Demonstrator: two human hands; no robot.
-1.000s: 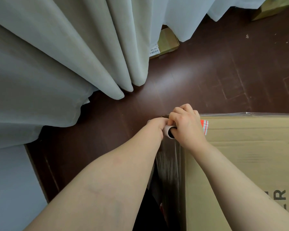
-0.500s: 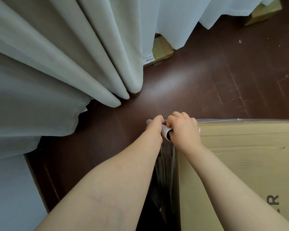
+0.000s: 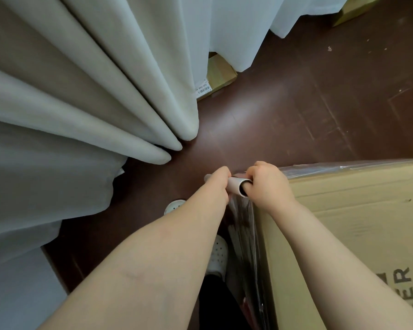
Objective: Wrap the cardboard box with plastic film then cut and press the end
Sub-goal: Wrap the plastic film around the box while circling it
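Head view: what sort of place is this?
Likely an indoor room used for packing or storage: a dark scuffed floor, long pale curtains reaching it, a large cardboard box, and a smaller box behind the curtains.

Two hands: left hand [image 3: 218, 184], right hand [image 3: 267, 186]. One film roll [image 3: 236, 186], with one sheet of plastic film [image 3: 242, 222] off it. Three cardboard boxes: one large box [image 3: 355, 222], a near small box [image 3: 221, 72], a far small box [image 3: 351, 10]. Two curtains: beige curtain [image 3: 81, 91], white curtain [image 3: 236, 25]. Two white shoes: left shoe [image 3: 173, 206], right shoe [image 3: 218, 254]
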